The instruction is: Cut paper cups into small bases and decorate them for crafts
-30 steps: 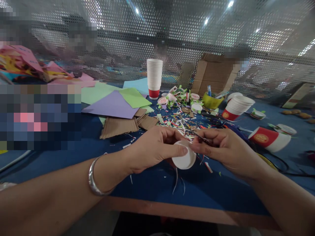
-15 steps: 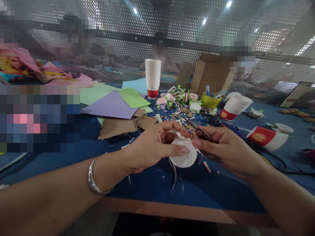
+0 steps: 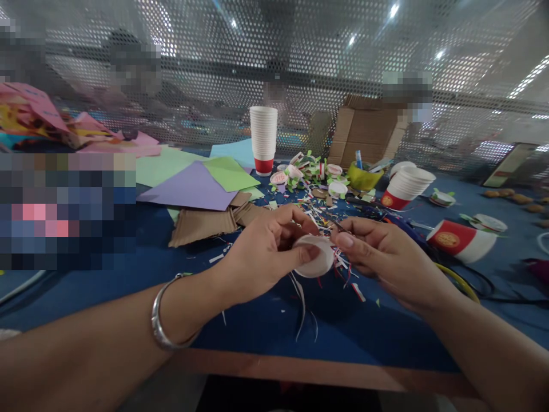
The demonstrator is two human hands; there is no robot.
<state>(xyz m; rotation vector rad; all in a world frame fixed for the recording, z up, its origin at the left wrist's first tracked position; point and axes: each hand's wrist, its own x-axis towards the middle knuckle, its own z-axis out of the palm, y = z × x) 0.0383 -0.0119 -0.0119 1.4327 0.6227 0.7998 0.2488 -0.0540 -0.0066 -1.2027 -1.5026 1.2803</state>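
My left hand [image 3: 274, 252] pinches a white paper cup bottom [image 3: 316, 262] between thumb and fingers, its round hollow tilted toward me. Close on its right, my right hand [image 3: 377, 252] is closed on scissors [image 3: 337, 224]; only a dark, narrow part of them shows above the fingers, pointing up and left. The right thumb is near the cup bottom's edge; whether it touches cannot be made out. Beneath both hands, red, white and green paper scraps [image 3: 343, 266] lie scattered on the blue table [image 3: 257, 320]. Thin curled white strips [image 3: 301, 303] lie below the cup bottom.
A tall cup stack [image 3: 263, 137] stands at the back, beside coloured paper sheets [image 3: 193, 186] and cardboard pieces [image 3: 203, 226]. Cut cup pieces with green bits [image 3: 315, 169] lie near a yellow bowl [image 3: 364, 176]. More cups [image 3: 407, 186], a tipped cup [image 3: 461, 240] and cables [image 3: 480, 280] are rightward.
The cup bottom has tipped, showing more of its hollow, and moved slightly up and left with my left hand. My right hand has turned, hiding more of the scissors. The view has shifted slightly.
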